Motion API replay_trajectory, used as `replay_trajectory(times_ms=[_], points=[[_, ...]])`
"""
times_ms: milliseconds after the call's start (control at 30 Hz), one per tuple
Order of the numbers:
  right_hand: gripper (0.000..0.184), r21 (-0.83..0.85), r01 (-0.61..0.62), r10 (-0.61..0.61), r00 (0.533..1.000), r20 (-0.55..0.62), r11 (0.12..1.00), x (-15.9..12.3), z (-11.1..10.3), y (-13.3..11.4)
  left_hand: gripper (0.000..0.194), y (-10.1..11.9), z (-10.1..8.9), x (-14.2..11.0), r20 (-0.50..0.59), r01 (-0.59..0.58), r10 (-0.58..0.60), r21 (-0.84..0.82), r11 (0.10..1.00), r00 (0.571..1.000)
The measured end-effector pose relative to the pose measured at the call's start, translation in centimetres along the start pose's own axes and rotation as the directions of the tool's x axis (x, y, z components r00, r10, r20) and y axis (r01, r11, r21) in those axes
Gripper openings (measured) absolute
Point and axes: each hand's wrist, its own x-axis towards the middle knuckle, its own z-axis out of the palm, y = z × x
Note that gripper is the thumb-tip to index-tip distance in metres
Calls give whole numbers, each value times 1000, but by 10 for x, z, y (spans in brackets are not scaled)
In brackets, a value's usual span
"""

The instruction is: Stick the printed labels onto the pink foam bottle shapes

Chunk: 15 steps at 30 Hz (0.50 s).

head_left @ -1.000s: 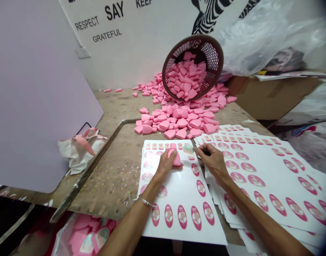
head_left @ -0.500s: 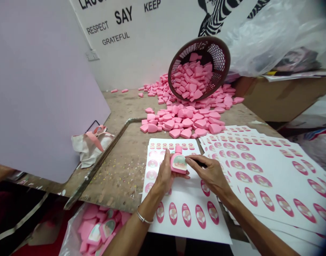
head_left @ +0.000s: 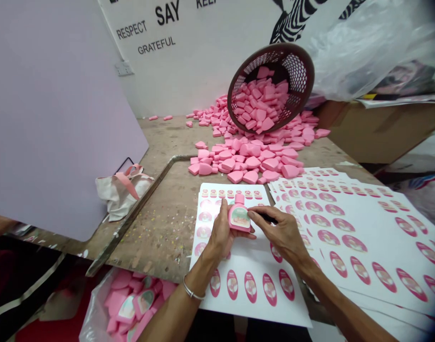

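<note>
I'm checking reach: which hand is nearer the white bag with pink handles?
Left. The left hand holds the pink bottle, right of the bag; the right hand is farther right.

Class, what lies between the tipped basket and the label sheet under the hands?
Loose pink bottles lie between the basket and the sheet, as the head view shows.

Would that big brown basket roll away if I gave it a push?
The basket might rock or roll, since its rim is round and it lies on its side. The pink pieces inside would probably weigh it down, and some could tumble out.
</note>
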Motion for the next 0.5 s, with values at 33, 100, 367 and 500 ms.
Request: replay_trajectory(times_ms=[33, 100, 367, 500], points=[[24, 1, 0, 0, 1000, 1, 1000, 0, 0, 0, 58, 0, 0, 0, 1, -1, 1, -1, 1000, 1000], [24, 0, 2, -2, 1000, -2, 1000, 1, 0, -1, 57, 1, 0, 0, 6, -2, 2, -2, 1000, 1000], [26, -97, 27, -30, 999, -25, 995, 2, 0, -2, 42, 6, 1, -8, 126, -75, 69, 48, 996, 990], [25, -158, 42, -37, 999, 33, 987, 2, -3, 2, 32, 7, -2, -14, 208, -95, 72, 103, 990, 975]])
